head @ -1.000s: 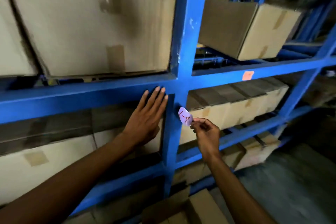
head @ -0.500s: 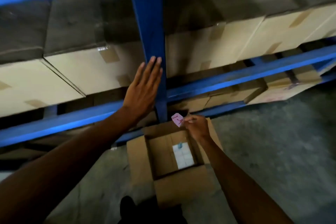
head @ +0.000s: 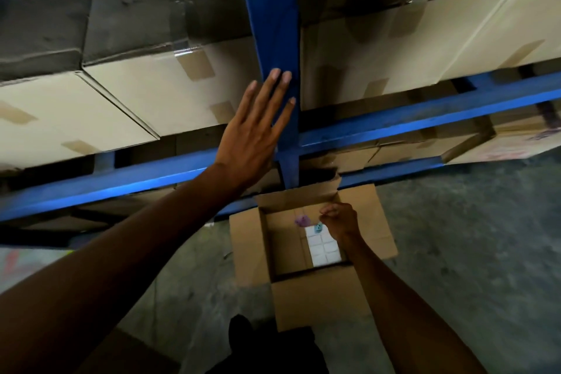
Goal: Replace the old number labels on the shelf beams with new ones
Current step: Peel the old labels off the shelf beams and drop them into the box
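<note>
label [head: 301, 220], small purple, hangs over open box [head: 249, 240] just left of pinched right hand [head: 338, 219], grip unclear; left hand [head: 252, 140] flat on post [head: 270, 24].

Rack upright [head: 270, 9] & beams [head: 425, 118]: bright blue. Shelved cartons [head: 145, 94]: pale tan w/ brown tape strips. Open box [head: 321, 301] on floor: kraft brown. Label sheet [head: 323, 247] inside: white, grid pattern. Loose label [head: 302, 220]: lilac-purple. Floor [head: 470, 252]: mottled grey.
</note>
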{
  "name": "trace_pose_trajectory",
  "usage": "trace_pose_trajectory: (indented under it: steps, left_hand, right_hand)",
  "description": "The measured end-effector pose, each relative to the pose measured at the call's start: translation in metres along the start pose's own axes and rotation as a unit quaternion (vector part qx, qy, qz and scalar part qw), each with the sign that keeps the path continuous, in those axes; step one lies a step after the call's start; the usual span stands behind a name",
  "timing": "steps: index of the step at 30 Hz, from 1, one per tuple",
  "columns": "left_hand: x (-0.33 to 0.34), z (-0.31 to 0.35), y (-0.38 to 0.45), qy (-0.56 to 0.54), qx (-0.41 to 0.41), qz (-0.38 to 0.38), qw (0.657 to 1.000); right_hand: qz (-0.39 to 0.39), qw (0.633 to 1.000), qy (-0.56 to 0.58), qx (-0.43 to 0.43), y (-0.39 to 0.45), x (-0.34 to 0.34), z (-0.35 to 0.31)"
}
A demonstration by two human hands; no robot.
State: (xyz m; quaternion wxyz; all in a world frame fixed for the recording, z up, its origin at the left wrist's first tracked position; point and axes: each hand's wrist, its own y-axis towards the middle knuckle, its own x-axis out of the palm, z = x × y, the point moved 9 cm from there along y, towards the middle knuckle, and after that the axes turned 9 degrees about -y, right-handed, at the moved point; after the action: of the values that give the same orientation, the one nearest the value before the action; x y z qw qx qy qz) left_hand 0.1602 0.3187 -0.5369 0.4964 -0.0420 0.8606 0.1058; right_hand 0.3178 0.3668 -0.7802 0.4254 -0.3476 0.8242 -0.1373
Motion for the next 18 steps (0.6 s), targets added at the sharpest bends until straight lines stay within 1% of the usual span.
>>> trace_pose_trajectory:
  steps: [2,5,8,9,11,14,15,17,18]
  left_hand:
    - [0.002,0.0,0.0,0.011,0.007,0.004,1.0]
    - [0.006,-0.001,-0.001,0.018,0.013,-0.003,1.0]
    - [0.003,-0.002,-0.003,0.02,0.023,-0.008,1.0]
    - [0.0,-0.001,-0.005,0.014,0.025,-0.007,1.0]
    - [-0.011,0.001,-0.008,-0.03,0.029,-0.002,0.999]
    - [-0.055,0.001,0.0,-0.085,0.05,0.057,0.993]
    - [-0.081,-0.005,0.009,-0.094,0.063,0.102,0.988]
    - [-0.131,-0.022,0.024,-0.098,0.088,0.176,0.975]
    - [-0.162,-0.034,0.033,-0.097,0.104,0.207,0.968]
  right_hand:
    - [0.014,1.0,0.017,0.005,0.0,-0.003,0.001]
    - [0.009,0.999,0.025,0.02,0.001,-0.006,0.006]
    - [0.032,0.999,0.034,0.022,-0.002,-0.025,0.003]
    - [0.041,0.998,0.036,0.017,-0.004,-0.034,-0.003]
    - [0.075,0.996,0.032,-0.025,-0.012,-0.062,-0.026]
    - [0.152,0.983,0.023,-0.096,-0.031,-0.123,-0.073]
    - [0.189,0.974,0.023,-0.12,-0.042,-0.153,-0.094]
    - [0.26,0.95,0.016,-0.174,-0.068,-0.207,-0.135]
    - [0.306,0.928,0.013,-0.21,-0.089,-0.239,-0.159]
